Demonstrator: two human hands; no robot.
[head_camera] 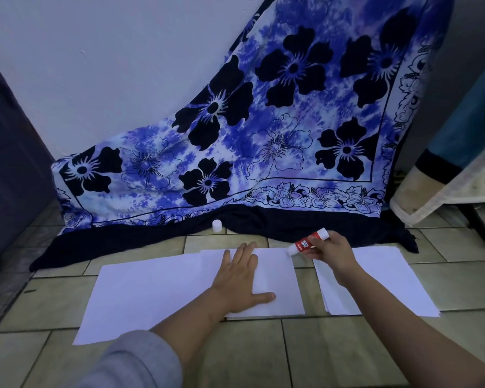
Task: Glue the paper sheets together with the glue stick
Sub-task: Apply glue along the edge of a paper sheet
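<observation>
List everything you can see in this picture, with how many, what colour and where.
overlapping sheets: at least two, white, centre floor
paper stack: several sheets, white, right of them
glue stick: one, red and white, uncapped, tip at far right corner of the middle sheet
cloth: one, blue with black flowers, draped against the wall
cap: one, white, on the cloth's dark hem
floor tiles: many, beige, under everything
sleeve: one, grey, left arm
left hand: one, flat on the middle sheet
right hand: one, grips the glue stick
</observation>
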